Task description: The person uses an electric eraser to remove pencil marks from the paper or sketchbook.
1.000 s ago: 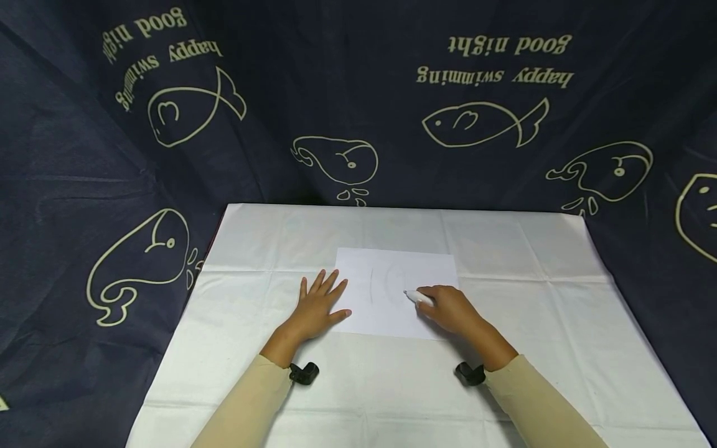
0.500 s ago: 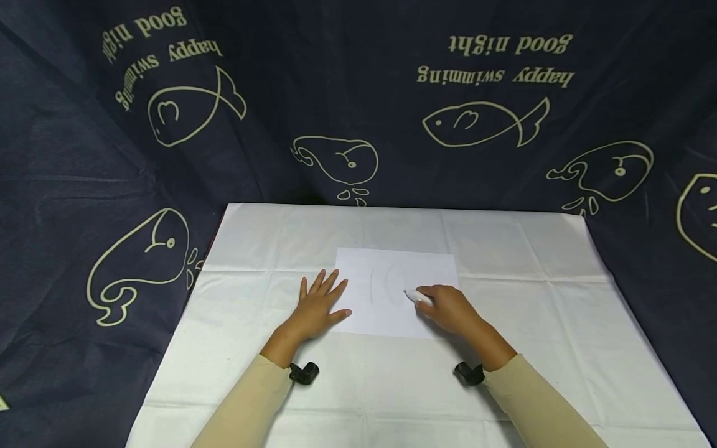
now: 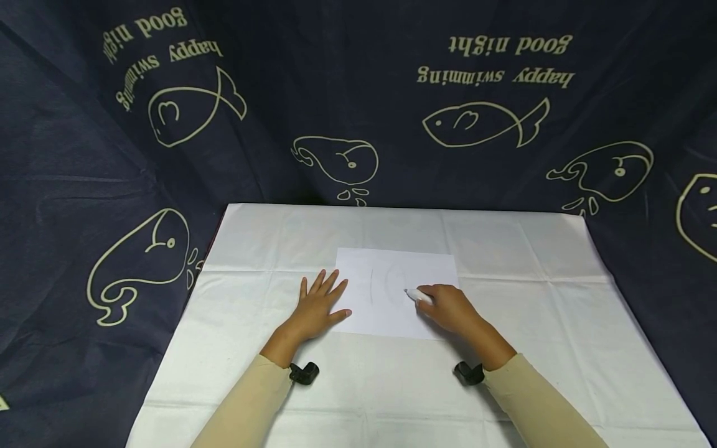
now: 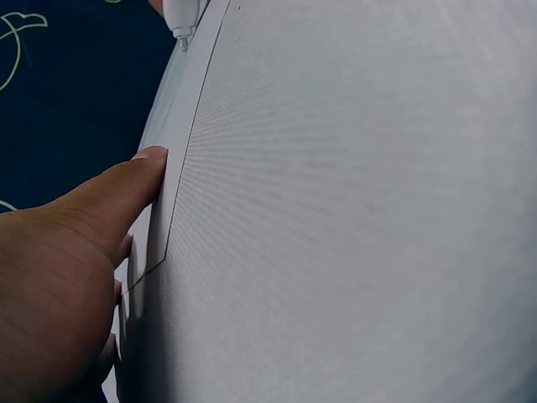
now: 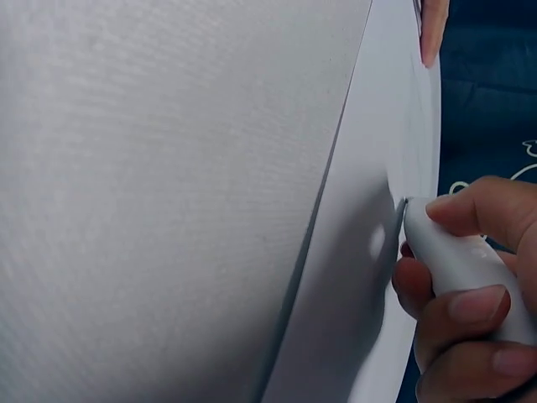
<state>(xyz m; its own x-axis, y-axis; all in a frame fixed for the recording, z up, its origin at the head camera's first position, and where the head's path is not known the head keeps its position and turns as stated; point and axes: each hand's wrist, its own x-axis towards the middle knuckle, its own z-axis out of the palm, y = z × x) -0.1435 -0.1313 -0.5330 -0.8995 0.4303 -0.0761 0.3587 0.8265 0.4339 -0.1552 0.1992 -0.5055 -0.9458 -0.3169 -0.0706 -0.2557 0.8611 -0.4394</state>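
Note:
A white sheet of paper [image 3: 386, 323] lies on the cloth-covered table, with a thin curved line and fainter curved marks on it. My right hand [image 3: 450, 308] grips a thick white correction pen [image 3: 419, 296] over the right half of the sheet. In the right wrist view the thumb lies along the correction pen [image 5: 461, 260] and the fingers curl round it; its narrow tip is right at the paper. My left hand [image 3: 313, 309] rests with spread fingers over the sheet's left edge. From the left wrist, the left thumb [image 4: 126, 189] points along the paper's near edge.
The white tablecloth [image 3: 280, 242] has fold creases. Behind and beside the table hangs a dark blue cloth [image 3: 392, 180] printed with pale fish, whales and upside-down lettering. A small black wrist camera [image 3: 304, 373] sits at the left cuff, another camera [image 3: 468, 373] at the right.
The correction pen and my right hand have shifted very slightly. My left hand and the paper stay in place.

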